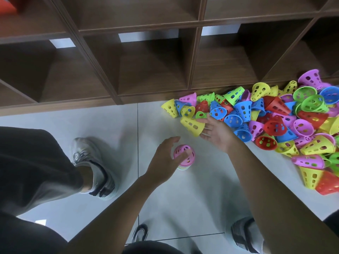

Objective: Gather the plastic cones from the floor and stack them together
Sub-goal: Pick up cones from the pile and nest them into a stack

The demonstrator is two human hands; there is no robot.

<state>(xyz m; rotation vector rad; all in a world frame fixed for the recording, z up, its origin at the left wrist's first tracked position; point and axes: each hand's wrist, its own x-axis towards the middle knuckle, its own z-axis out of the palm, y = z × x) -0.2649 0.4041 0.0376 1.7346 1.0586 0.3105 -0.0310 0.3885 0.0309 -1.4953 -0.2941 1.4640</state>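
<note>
The stack (184, 158), topped by a pink cone, stands upright on the floor (165, 195), its long axis pointing up toward my camera. My left hand (166, 159) curls around the stack's left side, fingers (181, 156) gripping it. Beyond the stack and to its right, a yellow cone (192, 125) lies on its side, tip pointing away from the stack; my right hand (217, 133), nearer it, has straight, relaxed fingers touching its wide rim. Farther right of the stack sprawls the loose pile (275, 116); beyond it, the wooden shelf (146, 66).
</note>
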